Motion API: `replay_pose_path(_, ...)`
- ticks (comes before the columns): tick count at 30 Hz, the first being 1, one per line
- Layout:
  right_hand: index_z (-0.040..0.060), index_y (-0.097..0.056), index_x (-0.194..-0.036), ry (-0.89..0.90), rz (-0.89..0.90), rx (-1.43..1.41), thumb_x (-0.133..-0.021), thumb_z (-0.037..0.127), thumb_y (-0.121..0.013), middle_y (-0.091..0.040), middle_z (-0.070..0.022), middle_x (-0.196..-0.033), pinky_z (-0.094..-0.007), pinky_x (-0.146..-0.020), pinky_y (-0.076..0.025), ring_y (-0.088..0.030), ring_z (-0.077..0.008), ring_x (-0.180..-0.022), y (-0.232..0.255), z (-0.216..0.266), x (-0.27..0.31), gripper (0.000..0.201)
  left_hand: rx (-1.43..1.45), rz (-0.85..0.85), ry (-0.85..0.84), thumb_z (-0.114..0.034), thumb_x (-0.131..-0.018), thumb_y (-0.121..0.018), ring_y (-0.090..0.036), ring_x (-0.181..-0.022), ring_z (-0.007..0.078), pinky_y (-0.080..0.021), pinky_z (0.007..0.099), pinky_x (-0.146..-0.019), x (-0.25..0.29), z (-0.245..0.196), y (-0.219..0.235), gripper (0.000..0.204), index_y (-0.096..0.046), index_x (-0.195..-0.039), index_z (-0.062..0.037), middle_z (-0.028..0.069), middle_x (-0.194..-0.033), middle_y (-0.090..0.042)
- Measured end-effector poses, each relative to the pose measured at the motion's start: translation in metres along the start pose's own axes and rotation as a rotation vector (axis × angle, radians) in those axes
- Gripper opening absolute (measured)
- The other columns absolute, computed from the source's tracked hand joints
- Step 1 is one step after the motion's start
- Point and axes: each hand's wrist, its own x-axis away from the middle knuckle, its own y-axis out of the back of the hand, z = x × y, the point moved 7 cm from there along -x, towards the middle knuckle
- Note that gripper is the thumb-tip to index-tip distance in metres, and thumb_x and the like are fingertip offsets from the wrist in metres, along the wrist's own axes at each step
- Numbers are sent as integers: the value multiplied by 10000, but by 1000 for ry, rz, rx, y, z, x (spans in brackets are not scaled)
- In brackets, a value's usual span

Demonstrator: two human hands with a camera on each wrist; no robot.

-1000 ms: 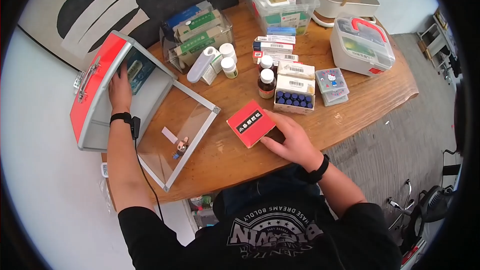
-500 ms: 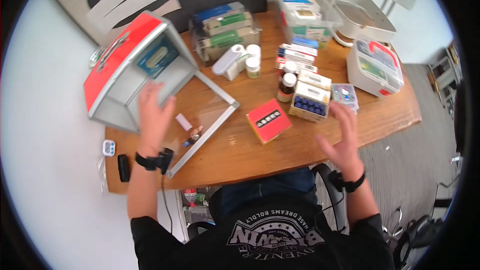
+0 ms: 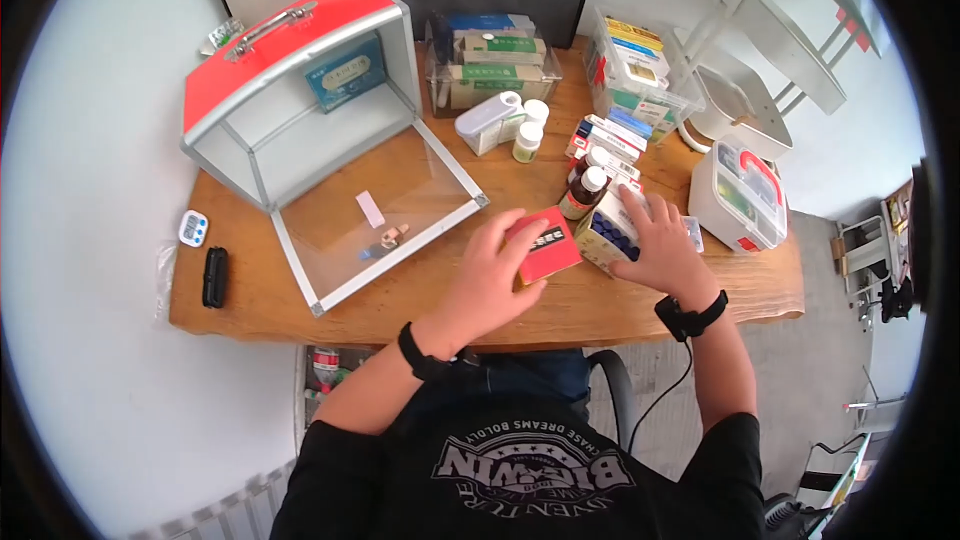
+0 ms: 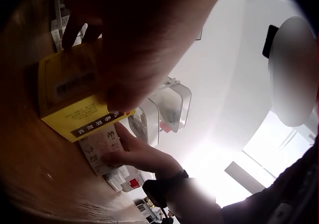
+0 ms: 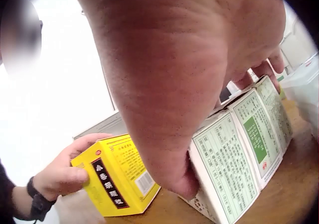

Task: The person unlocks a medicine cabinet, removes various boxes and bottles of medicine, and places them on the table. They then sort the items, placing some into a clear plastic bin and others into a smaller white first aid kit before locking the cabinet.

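My left hand [image 3: 492, 275] grips a medicine box [image 3: 546, 246] that has a red top and yellow sides, thumb on its near side and fingers over the top. Yellow side faces of this medicine box [image 5: 117, 176] show in the right wrist view, low over the wood. To the right, my right hand [image 3: 662, 248] spans an open-topped box of blue-capped vials [image 3: 606, 230], with its thumb at the near end and fingers reaching along the far boxes. Printed white and green sides of the row of boxes [image 5: 244, 154] appear below that hand.
Left stands a red case [image 3: 290, 60], its clear door [image 3: 395, 205] lowered on the table, a blue box [image 3: 345, 75] inside. Brown bottles [image 3: 583, 192] adjoin the vials. White bottles [image 3: 527, 140], storage bins [image 3: 640, 70] and a white medicine kit [image 3: 738, 195] stand around.
My left hand has come out of the red case and across to the red-topped medicine box. The right hand let go of that box and moved right onto the vial box. The head view shifted.
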Motion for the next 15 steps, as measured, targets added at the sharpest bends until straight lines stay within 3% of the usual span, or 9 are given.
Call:
replay_pose_path(3,169,-389,-1642,38,-32,-16,-672,350,-863,-503,-246,-1390,-532,-1114,-438,-512,-460,-1245,4,21,24,1095,-52,8,10,-144,-748,-879,-594,-1262,382,-524,455,-1067,10,2,16,702,-632,-1403,-95,171,-1422,-535)
replay_pose_path(4,170,-404,-1633,29,5,-46,-654,334,-874,-503,-236,-1363,-530,-1119,-435,-510,-449,-1243,6,30,32,1098,-64,17,9,-171,-771,-854,-575,-1263,393,-493,477,-1079,15,3,22,697,-615,-1420,-90,181,-1408,-540)
replay_pose_path(6,181,-427,-1618,133,-40,-90,-654,326,-873,-504,-229,-1365,-528,-1120,-433,-513,-442,-1227,6,39,44,1073,-100,17,10,-166,-757,-866,-579,-1267,387,-505,471,-1069,24,5,34,715,-617,-1422,-85,181,-1401,-548)
replay_pose_path(11,198,-474,-1596,164,-34,-222,-685,311,-844,-451,-242,-1485,-558,-1166,-409,-423,-472,-1404,-3,52,56,989,-85,-58,65,-130,-746,-893,-545,-1327,380,-502,465,-1101,50,26,43,848,-527,-1510,-93,196,-1506,-450)
replay_pose_path(15,194,-483,-1588,190,-49,-197,-677,337,-860,-436,-247,-1509,-565,-1172,-402,-406,-485,-1423,-1,55,59,996,-80,-132,81,-97,-720,-896,-501,-1370,377,-479,481,-1135,62,36,44,950,-449,-1558,-101,190,-1567,-379)
